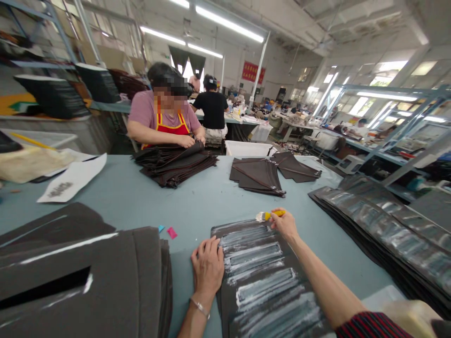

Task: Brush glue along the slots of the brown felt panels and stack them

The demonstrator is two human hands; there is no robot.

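Note:
A dark panel (257,270) lies on the blue-green table in front of me, streaked with several bands of whitish wet coating. My right hand (284,224) grips the yellow handle of a paintbrush (265,216). White coating covers its bristles, which are at the panel's far edge. My left hand (208,264) rests flat on the panel's left edge, fingers stretched forward and holding nothing. A bracelet circles that wrist.
On the left stands a stack of dark panels (148,281); coated panels (380,225) are piled at right. Small pink (172,233) and blue scraps lie near my left hand. Across the table, a person in a red apron (172,123) handles dark pieces (176,164).

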